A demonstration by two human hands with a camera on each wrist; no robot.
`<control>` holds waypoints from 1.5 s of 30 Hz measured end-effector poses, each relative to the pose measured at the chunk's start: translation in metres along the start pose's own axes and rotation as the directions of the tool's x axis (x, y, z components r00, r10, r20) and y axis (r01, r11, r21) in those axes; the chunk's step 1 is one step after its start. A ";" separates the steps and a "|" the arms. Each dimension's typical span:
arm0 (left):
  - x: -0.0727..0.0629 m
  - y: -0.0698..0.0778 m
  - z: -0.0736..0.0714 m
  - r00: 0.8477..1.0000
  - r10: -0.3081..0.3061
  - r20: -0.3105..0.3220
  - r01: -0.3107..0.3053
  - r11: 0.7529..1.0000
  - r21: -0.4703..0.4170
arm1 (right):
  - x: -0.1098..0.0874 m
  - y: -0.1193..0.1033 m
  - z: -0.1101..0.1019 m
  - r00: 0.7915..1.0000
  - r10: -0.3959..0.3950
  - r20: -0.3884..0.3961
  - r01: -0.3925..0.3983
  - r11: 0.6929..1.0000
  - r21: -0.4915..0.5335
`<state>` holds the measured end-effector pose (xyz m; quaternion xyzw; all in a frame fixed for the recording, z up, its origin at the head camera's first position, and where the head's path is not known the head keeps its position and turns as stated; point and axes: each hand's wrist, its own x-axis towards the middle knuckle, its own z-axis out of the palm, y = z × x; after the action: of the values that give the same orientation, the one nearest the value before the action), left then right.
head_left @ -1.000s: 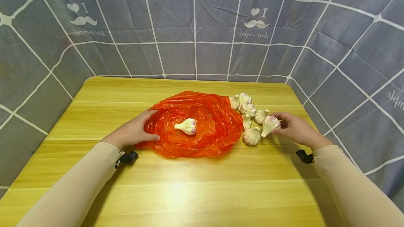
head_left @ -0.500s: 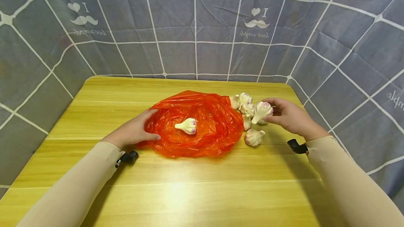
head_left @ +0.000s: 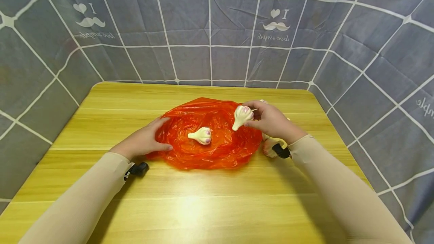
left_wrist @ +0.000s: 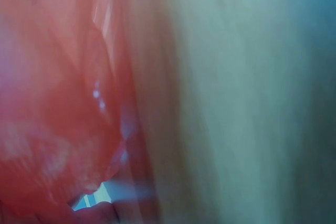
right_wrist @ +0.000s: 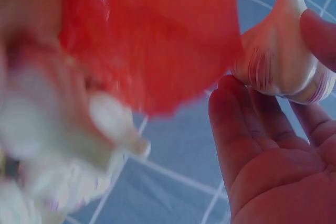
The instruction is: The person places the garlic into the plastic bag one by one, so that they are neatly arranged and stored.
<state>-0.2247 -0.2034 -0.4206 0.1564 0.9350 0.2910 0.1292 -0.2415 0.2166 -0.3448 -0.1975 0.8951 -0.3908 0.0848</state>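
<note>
A crumpled red plastic bag (head_left: 213,161) lies on its side on the table, its mouth spread wide. Inside it rests one garlic bulb (head_left: 202,135). My left hand (head_left: 144,140) holds the bag's left edge, thumb in front and the other fingers partly hidden by the plastic. Over the bag's right part, my right hand (head_left: 272,121) pinches another garlic bulb (head_left: 242,115), stem pointing down and left; thumb and fingertips grip it in the right wrist view. The left wrist view is mostly blurred red plastic.
Several more garlic bulbs (head_left: 270,148) lie just right of the bag, mostly covered by the right forearm and hand. They appear blurred in the right wrist view. The wooden table (head_left: 190,206) meets a grey checked curtain (head_left: 230,63) at the back and sides.
My right hand has carried the garlic bulb leftward from the loose bulbs to above the bag. One loose bulb shifted slightly as it was lifted away. The left hand and bag stay put.
</note>
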 end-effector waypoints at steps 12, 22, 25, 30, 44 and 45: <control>0.001 0.000 -0.001 1.000 0.005 0.001 -0.005 1.000 0.004 | 0.024 -0.007 0.043 0.998 0.043 0.051 -0.039 0.996 -0.081; -0.001 0.000 0.000 1.000 0.002 0.003 -0.002 1.000 0.004 | 0.027 -0.002 0.061 0.995 0.061 0.078 -0.047 0.985 -0.163; -0.002 -0.001 0.000 1.000 -0.003 0.003 0.003 1.000 0.006 | 0.028 -0.002 0.065 0.994 0.067 0.089 -0.051 0.984 -0.170; -0.002 -0.001 0.000 1.000 -0.004 0.002 0.004 1.000 0.002 | 0.029 0.001 0.070 0.992 0.077 0.104 -0.059 0.985 -0.163; -0.001 -0.002 0.000 1.000 0.005 -0.002 -0.005 1.000 -0.004 | 0.030 0.008 0.078 0.990 0.066 0.124 -0.045 0.986 -0.162; -0.001 -0.002 0.000 1.000 0.004 -0.002 -0.004 1.000 -0.001 | 0.030 0.008 0.078 0.990 0.067 0.124 -0.046 0.985 -0.164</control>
<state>-0.2240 -0.2051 -0.4215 0.1579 0.9346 0.2922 0.1277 -0.2476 0.1570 -0.4040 -0.2030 0.9216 -0.3010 0.1374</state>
